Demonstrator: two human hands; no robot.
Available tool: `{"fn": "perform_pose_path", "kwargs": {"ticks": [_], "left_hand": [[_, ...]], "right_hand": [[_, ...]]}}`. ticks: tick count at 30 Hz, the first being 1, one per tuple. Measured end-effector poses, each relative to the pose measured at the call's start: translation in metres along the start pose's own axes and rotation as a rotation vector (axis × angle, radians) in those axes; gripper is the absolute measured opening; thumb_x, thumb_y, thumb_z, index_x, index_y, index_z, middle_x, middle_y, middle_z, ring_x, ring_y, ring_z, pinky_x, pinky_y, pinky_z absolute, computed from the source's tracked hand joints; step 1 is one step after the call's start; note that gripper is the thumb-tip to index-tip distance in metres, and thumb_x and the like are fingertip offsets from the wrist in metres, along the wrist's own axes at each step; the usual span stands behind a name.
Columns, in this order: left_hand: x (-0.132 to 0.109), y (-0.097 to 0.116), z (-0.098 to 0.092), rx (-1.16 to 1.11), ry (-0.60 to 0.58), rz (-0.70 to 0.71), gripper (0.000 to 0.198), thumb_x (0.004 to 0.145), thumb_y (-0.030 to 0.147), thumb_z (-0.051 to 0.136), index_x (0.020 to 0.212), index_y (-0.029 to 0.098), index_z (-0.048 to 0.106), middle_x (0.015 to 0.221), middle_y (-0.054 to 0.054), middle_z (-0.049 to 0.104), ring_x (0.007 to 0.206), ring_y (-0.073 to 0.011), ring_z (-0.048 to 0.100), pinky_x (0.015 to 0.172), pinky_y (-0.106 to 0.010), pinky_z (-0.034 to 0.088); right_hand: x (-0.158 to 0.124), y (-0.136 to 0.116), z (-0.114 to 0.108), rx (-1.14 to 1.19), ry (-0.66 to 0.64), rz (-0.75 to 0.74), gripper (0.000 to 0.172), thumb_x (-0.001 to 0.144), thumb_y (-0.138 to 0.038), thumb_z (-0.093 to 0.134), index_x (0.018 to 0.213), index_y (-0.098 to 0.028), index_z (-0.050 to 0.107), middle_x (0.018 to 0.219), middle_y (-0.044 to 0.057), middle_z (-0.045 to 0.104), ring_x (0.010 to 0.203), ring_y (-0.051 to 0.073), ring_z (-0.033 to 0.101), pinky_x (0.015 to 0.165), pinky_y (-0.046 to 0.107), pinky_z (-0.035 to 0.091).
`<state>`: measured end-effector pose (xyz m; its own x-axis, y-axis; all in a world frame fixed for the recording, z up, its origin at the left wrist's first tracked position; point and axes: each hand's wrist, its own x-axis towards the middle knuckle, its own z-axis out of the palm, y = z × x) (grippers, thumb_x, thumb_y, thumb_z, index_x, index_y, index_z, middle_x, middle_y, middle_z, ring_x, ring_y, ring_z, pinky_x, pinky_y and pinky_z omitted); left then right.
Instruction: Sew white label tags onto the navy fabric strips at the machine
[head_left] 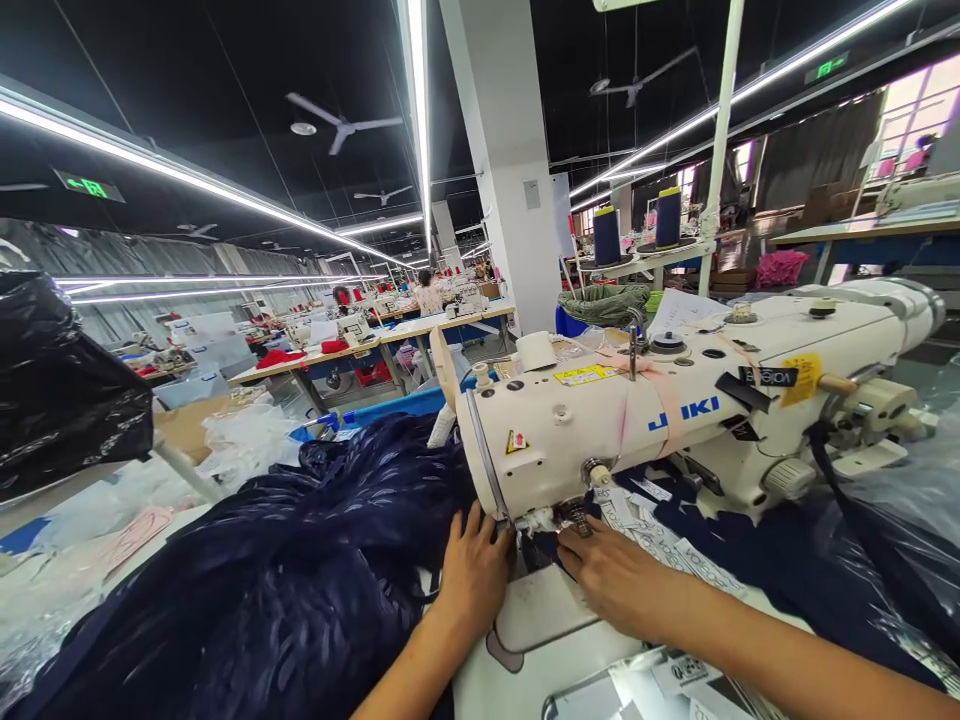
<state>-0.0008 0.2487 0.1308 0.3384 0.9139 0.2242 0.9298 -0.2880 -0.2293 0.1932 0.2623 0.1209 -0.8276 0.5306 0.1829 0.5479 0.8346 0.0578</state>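
Note:
A white sewing machine (540,430) spans the middle and right of the view. Left of its needle area lies my left hand (476,565), palm down with its fingers spread, beside a heap of dark navy fabric (322,560). On the other side of the needle area, my right hand (600,570) has its fingers bent together at a small dark piece of cloth (541,548); its fingertips are partly hidden under the machine head. A pale metal plate (536,608) lies between my wrists.
White printed labels (660,545) lie behind my right forearm, on more navy fabric (780,565). A black plastic bag (67,390) stands at the left, near clear plastic wrap (247,440). Two navy thread cones (667,218) stand behind the machine.

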Motion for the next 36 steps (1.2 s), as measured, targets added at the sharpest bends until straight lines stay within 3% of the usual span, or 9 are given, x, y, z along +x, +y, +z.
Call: {"fn": "perform_pose_path", "kwargs": {"ticks": [4,10,22,36], "left_hand": [[-0.001,0.000,0.002,0.014,0.009,0.004,0.030,0.078,0.015,0.045,0.103,0.022,0.058,0.099,-0.008,0.061,0.101,-0.0248,0.049,0.090,-0.045,0.033],[0.000,-0.001,0.004,-0.005,0.027,0.026,0.030,0.078,0.014,0.044,0.102,0.023,0.059,0.099,-0.007,0.061,0.101,-0.0247,0.049,0.089,-0.046,0.033],[0.002,-0.003,0.007,0.008,0.010,0.025,0.025,0.078,0.017,0.047,0.099,0.022,0.061,0.104,-0.008,0.060,0.102,-0.0271,0.049,0.087,-0.046,0.035],[0.012,-0.006,0.004,-0.090,-0.033,0.017,0.023,0.082,0.020,0.041,0.092,0.021,0.062,0.092,-0.008,0.062,0.097,-0.0243,0.050,0.090,-0.045,0.032]], "right_hand": [[0.002,0.004,0.005,-0.054,0.068,-0.055,0.025,0.068,0.000,0.047,0.087,-0.007,0.062,0.092,0.015,0.059,0.088,0.023,0.055,0.088,0.036,0.037],[0.003,0.002,0.007,-0.072,0.057,-0.076,0.021,0.067,0.002,0.046,0.078,-0.009,0.060,0.082,0.012,0.059,0.073,0.020,0.055,0.074,0.033,0.042],[0.005,-0.010,0.000,-0.111,0.051,-0.066,0.022,0.066,0.002,0.047,0.079,-0.008,0.061,0.082,0.011,0.058,0.075,0.020,0.054,0.071,0.031,0.042],[0.011,-0.019,0.015,-0.182,0.087,-0.008,0.017,0.068,0.000,0.050,0.079,-0.007,0.060,0.082,0.012,0.057,0.079,0.023,0.053,0.069,0.034,0.044]]}}
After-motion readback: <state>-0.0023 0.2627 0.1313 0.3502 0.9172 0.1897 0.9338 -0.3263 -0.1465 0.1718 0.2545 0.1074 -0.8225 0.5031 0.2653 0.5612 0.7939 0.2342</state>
